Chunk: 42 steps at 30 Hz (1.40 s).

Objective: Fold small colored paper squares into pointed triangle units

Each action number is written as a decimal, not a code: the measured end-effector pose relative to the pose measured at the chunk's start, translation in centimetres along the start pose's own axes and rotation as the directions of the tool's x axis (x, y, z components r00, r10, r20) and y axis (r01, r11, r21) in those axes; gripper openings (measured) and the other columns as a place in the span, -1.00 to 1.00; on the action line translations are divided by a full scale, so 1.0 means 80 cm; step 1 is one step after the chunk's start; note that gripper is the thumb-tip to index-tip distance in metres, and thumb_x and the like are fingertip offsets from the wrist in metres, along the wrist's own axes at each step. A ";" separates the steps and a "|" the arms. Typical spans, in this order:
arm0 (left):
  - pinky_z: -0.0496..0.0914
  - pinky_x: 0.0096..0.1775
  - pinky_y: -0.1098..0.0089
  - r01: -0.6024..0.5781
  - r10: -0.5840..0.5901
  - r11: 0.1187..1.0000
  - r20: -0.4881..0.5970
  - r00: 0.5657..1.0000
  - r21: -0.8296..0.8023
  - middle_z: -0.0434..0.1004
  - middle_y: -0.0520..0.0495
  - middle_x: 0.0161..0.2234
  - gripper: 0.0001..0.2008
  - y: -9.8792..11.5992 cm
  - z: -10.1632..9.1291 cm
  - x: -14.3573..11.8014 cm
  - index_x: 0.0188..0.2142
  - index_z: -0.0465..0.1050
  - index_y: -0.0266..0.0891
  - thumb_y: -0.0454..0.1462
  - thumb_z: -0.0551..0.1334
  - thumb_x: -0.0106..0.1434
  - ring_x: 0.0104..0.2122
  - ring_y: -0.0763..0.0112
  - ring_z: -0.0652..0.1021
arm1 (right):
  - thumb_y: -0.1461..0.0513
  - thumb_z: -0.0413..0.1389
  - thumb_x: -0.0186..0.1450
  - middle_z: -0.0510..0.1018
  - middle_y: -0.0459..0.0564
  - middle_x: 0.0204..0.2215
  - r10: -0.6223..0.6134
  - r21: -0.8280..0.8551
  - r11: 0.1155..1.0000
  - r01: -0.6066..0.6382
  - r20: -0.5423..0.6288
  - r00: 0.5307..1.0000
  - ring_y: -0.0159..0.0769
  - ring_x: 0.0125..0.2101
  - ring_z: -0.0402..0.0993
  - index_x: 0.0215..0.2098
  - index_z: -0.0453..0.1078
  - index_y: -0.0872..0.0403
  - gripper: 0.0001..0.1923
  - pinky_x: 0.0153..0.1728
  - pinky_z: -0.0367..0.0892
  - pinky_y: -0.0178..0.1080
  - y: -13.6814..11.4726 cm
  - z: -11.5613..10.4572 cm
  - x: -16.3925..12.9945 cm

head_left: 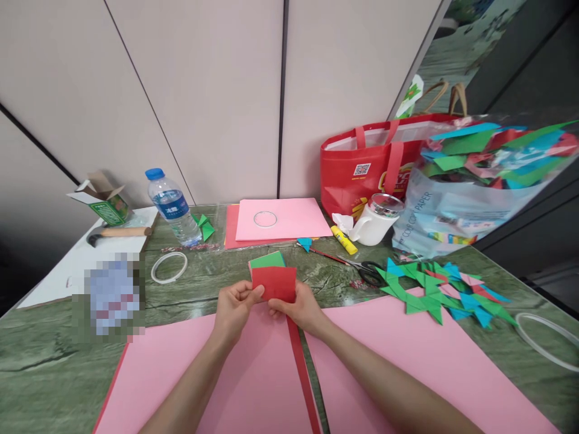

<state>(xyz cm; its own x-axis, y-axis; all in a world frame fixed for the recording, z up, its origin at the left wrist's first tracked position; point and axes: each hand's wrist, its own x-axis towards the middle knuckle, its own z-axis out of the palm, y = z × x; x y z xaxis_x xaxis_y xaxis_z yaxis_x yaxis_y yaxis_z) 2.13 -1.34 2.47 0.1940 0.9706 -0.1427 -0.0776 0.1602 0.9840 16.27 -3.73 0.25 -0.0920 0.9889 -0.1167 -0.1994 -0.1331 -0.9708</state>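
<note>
I'm at a paper-craft table [36, 361], home or wkshop unclear: pink sheets [407, 337] btm ctr, scissors [365, 266] R of ctr, bag of col. paper [452, 208] upper R.

"PAPER" on the plastic bag [446, 211], QR code [361, 169] on the red bag [337, 175], white characters on the bottle label [172, 205]

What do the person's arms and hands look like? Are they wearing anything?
The left hand and right hand have no gloves, and no rings show. The left forearm and right forearm show no sleeves, watch or bracelet.
</note>
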 end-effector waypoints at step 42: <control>0.37 -0.23 0.35 -0.065 0.063 0.998 0.101 0.993 0.017 0.53 -0.11 -0.23 -0.69 -0.003 -0.008 0.008 -0.18 0.45 -0.24 -0.23 0.23 0.04 -0.26 0.29 0.49 | 0.32 0.16 -0.01 0.39 -0.04 -0.27 -0.379 -0.247 0.898 0.364 -0.015 0.925 -0.28 -0.30 0.37 -0.41 0.48 -0.01 -0.82 -0.43 0.33 -0.32 0.010 -0.013 0.006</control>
<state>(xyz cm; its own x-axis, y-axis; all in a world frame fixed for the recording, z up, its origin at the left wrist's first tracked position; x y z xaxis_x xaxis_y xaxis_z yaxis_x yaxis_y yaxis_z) 1.67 -0.64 2.10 0.2865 0.9556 -0.0691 -0.0736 0.0939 0.9929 17.11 -3.29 -0.84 0.0048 0.9664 0.2569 0.0283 0.2566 -0.9661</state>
